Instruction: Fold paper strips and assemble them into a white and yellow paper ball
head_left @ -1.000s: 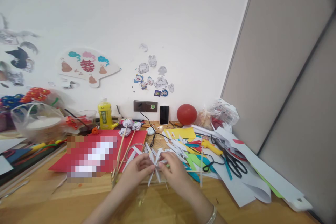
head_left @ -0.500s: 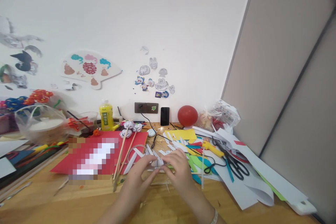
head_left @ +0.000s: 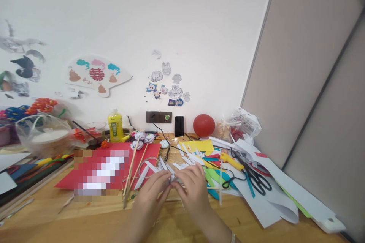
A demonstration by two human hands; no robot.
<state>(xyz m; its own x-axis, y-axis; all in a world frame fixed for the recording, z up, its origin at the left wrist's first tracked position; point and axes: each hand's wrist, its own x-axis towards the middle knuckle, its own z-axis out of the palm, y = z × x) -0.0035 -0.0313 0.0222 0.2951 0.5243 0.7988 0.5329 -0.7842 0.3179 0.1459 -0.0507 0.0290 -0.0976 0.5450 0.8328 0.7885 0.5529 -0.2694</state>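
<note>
Left hand [head_left: 152, 190] and right hand [head_left: 194, 189] pinch folded white paper [head_left: 172, 177] above the desk [head_left: 94, 220], seemingly unfinished, though mostly hidden; white paper flowers [head_left: 139, 136] look complete, loose paper strips [head_left: 197, 158] unused.

1 camera is riding on the person's head and is looking forward and down across a wooden tabletop [head_left: 94, 220], which is running out at the bottom edge. It is facing a white wall [head_left: 213, 26] that is filling most of the upper part, while a grey panel [head_left: 313, 64] is slanting down the right side. The view is stretching wide, with a plastic bag [head_left: 28, 134] showing near the left edge. The left hand [head_left: 154, 188] and right hand [head_left: 194, 188] are reaching in from below, nearer the lens than the phone [head_left: 179, 126] and red balloon [head_left: 203, 125], which are standing farther off by the wall.
</note>
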